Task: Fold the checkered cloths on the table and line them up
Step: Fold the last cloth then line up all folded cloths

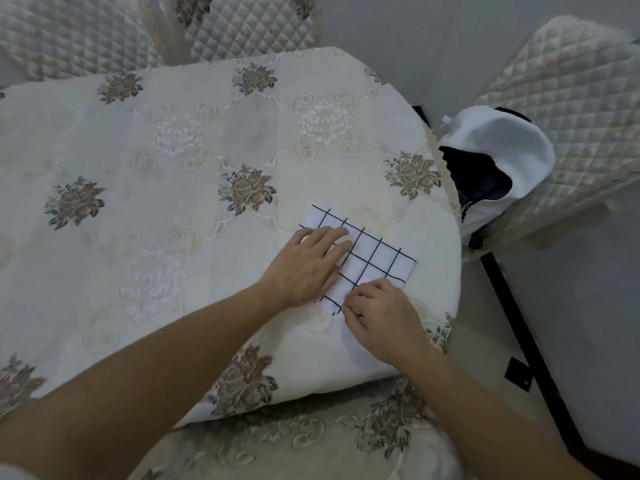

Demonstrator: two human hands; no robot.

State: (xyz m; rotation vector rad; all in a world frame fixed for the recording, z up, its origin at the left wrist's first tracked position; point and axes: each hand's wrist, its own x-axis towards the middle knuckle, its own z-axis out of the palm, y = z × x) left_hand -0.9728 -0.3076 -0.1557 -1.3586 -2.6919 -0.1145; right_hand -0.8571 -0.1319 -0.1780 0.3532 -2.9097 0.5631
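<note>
**Cloth pinned flat for a further fold**

Checkered cloth (372, 259) already doubled into a small rectangle, lying near the right rim of the floral-covered worktop (173, 202). Pressed down by the left grip (304, 266), laid flat with straight fingers over the near-left squares, probably to stop the layers sliding. Pinched at the near corner by the right grip (381, 315), curled tight on the edge, seemingly to square it up or start another fold. Possibly more white fabric under that wrist; hard to tell. Beyond the rim, a white and dark garment (502, 157) draped on a quilted chair (571, 98). Lining up not yet begun, by the look of it.
</note>
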